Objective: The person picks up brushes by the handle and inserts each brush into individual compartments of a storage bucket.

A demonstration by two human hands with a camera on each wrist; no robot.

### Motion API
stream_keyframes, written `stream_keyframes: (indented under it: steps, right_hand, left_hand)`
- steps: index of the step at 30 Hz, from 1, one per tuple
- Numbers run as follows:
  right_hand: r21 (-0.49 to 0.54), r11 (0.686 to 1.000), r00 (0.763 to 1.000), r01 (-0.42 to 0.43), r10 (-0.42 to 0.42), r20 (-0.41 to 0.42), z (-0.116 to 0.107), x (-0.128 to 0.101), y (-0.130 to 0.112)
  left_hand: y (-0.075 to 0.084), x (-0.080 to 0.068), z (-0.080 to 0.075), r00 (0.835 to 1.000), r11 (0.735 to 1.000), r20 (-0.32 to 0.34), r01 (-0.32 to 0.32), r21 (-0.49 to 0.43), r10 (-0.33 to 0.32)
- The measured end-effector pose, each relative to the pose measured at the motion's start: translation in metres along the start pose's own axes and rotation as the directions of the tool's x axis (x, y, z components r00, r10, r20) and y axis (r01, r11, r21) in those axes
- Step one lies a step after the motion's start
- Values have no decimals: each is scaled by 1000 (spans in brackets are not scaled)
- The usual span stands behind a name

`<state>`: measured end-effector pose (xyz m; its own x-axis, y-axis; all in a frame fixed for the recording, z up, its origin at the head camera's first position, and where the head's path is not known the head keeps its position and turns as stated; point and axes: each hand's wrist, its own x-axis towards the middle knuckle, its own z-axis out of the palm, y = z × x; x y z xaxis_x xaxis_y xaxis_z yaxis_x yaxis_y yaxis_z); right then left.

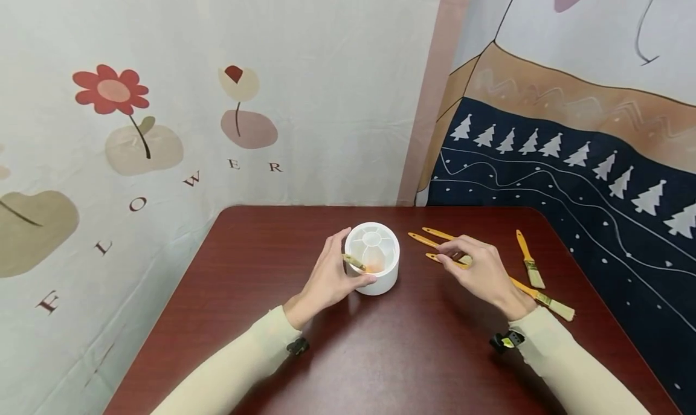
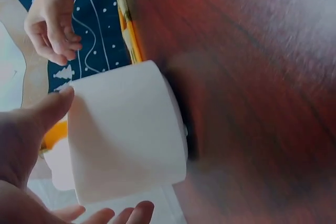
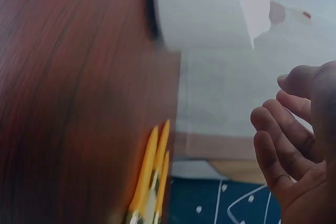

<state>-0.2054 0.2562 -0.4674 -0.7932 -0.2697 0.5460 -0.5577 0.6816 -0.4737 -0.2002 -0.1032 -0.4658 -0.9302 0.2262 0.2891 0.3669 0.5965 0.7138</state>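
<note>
A white round container (image 1: 380,282) with inner compartments stands mid-table. My left hand (image 1: 359,255) cups its left side, thumb (image 2: 50,111) against the wall and fingers behind the rim. A small brush (image 1: 354,262) leans over the rim beside that hand, its orange handle down inside; whether the fingers also hold it is unclear. My right hand (image 1: 455,257) hovers over several orange-handled brushes (image 1: 429,240) to the container's right. Its fingers (image 3: 281,145) are loosely curled and hold nothing. The container (image 3: 205,9) and the brush handles (image 3: 152,171) also show in the right wrist view.
The dark red table (image 1: 380,354) sits in a corner between fabric-draped walls. Two more brushes (image 1: 530,264) (image 1: 554,306) lie near the right edge. In the left wrist view the container (image 2: 126,135) fills the middle, with the right hand (image 2: 52,19) beyond it.
</note>
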Motion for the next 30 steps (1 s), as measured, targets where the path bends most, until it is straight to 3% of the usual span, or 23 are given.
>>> stream_keyframes:
  steps: [8,18,30]
  right_hand:
    - [-64,997,999,-33,33,11,-7,-5,22]
    - [-121,990,994,-78,87,68,-13,-11,42]
    - [-140,981,972,-136,160,173,-16,-14,59]
  left_hand:
    - [7,-6,5,995,996,-20,94,8,-94]
    - [6,-5,2,998,998,2,63,16,-64]
    - [2,0,-6,999,999,44,22,-47,-20]
